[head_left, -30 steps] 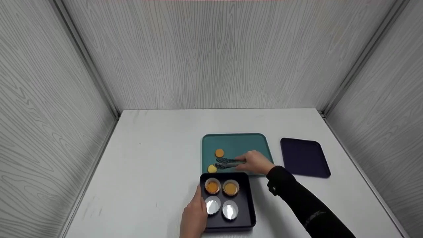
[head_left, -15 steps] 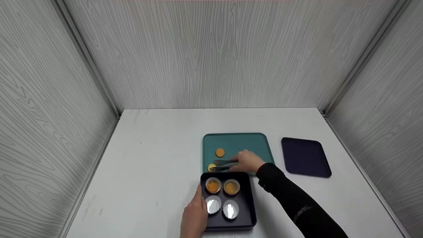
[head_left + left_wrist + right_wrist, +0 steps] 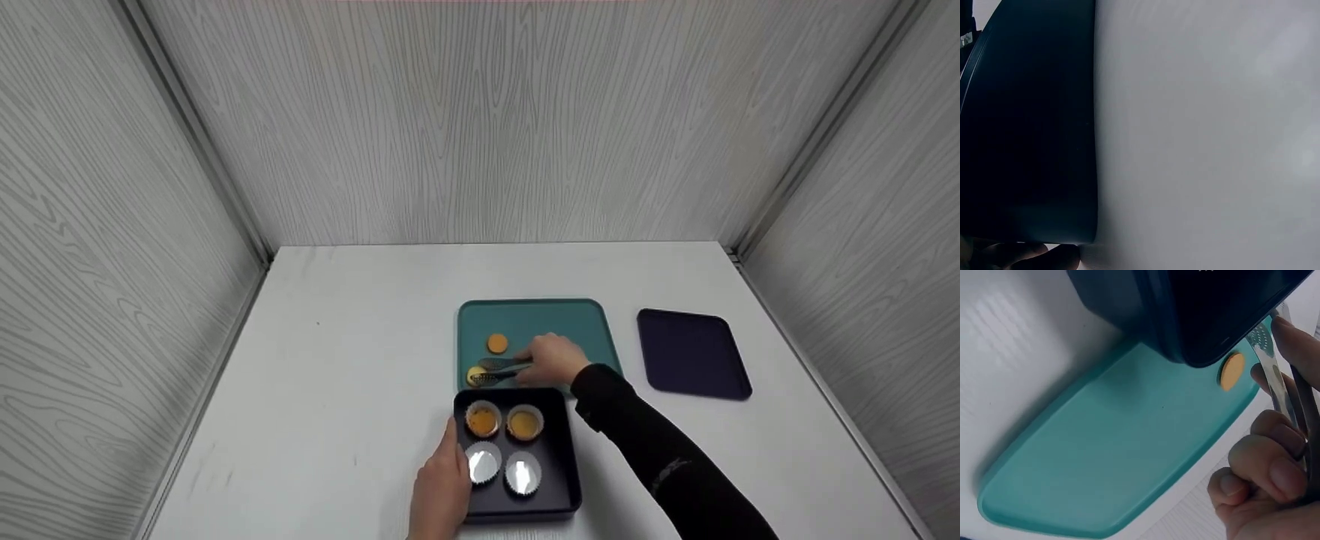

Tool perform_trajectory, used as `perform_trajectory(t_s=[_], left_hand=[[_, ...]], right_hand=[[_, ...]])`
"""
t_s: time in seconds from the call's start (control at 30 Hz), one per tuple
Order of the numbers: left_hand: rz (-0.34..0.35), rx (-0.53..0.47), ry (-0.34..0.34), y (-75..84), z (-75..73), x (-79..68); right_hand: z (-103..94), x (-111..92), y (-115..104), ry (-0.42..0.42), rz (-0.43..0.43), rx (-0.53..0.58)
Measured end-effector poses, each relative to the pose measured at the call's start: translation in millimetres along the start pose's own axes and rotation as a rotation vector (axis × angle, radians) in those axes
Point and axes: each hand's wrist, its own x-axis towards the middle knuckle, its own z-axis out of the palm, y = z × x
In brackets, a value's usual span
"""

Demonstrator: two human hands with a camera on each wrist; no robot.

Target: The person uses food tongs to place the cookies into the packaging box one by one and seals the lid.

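Note:
My left hand (image 3: 440, 484) holds the left wall of a deep dark square box (image 3: 551, 472); in the left wrist view only a few fingers (image 3: 1044, 260) show past its side. My right hand (image 3: 553, 358) grips tongs (image 3: 504, 364) with perforated heads over the teal tray (image 3: 551, 315). One tong head overlaps a yellow disc (image 3: 472, 375) on the tray; whether the tongs pinch it cannot be seen. Behind it lies an orange disc (image 3: 497, 343). Inside the box stand two pleated cups with orange-yellow contents (image 3: 482, 421) and two bare shiny cups (image 3: 523, 474).
A flat dark purple tray (image 3: 694, 352) lies to the right of the teal one. The box stands against the teal tray's front edge. White table (image 3: 337, 375) extends to the left, and grey wood-grain panels (image 3: 480, 127) enclose the back and sides.
My right hand has moved left with the tongs, bringing their heads from beside the yellow disc to over it. The left hand and box stay put.

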Motion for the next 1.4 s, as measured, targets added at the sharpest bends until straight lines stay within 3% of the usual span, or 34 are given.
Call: perform_trajectory(t_s=[0.37, 0.57, 0.87, 1.0, 1.2, 1.4], left_hand=[[0.021, 0.002, 0.042, -1.0, 2.6, -3.4], [0.026, -0.003, 0.045, -1.4, 3.2, -3.0], [0.009, -0.005, 0.021, 0.2, 2.4, -1.5], [0.023, -0.006, 0.037, -0.4, 2.9, -2.4], [0.026, 0.004, 0.039, -0.6, 4.0, -1.1], [-0.002, 0.000, 0.006, 0.4, 3.8, -1.1]], right_hand=[[6.3, -4.0, 9.3, 0.026, -0.051, 0.037], [4.5, -3.8, 6.9, -0.004, -0.103, 0.028], [8.5, -3.8, 1.9, 0.062, -0.163, -0.181], [8.3, -5.6, 6.1, 0.098, -0.176, -0.212], [3.1, -8.1, 13.0, 0.101, -0.143, -0.154], [3.6, -6.7, 12.0, 0.049, -0.119, -0.026]])
